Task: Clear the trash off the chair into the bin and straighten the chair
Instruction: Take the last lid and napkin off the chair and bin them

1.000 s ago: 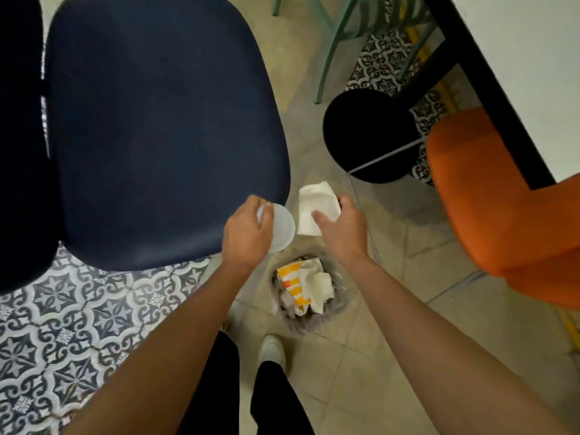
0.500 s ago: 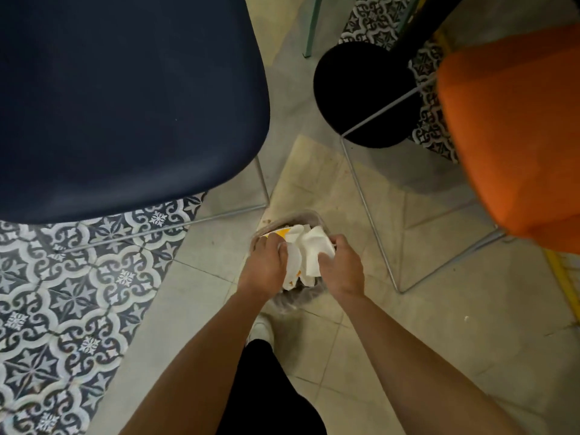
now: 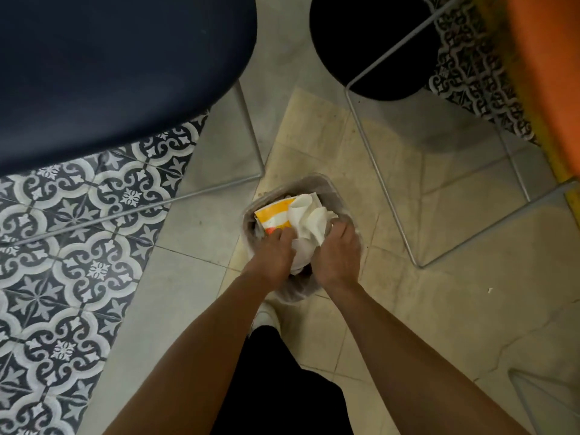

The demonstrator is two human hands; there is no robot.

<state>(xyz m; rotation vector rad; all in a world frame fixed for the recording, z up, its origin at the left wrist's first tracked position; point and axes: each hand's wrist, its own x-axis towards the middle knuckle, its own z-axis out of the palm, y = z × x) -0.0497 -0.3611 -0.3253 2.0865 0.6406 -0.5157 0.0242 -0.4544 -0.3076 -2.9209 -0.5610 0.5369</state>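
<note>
Paper (image 3: 309, 221), white and crumpled, sits on top of the full bin (image 3: 314, 180), between the two hands and rising just past their fingertips. The left hand (image 3: 271, 254) reaches down into the bin with its fingers (image 3: 284, 237) bent at the knuckles. Their tips are tucked under, touching the paper's left side and the near edge of an orange-and-white wrapper (image 3: 274, 215), and I cannot tell whether they grip anything. The right hand (image 3: 337, 255) mirrors it, its fingers (image 3: 340, 229) curled round the paper's right edge with the tips buried in the folds. The two hands are close, with only the paper between them. The bin is small, with a pale translucent liner, and stands on beige floor tiles directly under the fingers. The chair (image 3: 110, 73), with a dark blue seat, is beyond and to the left of the left fingers, well apart from them, its thin metal legs over patterned tiles. An orange seat (image 3: 549, 73) is far beyond the right fingers, and a black round base (image 3: 370, 42) is straight ahead of both hands. A white shoe (image 3: 266, 317) shows just behind the left wrist, near the bin.
</note>
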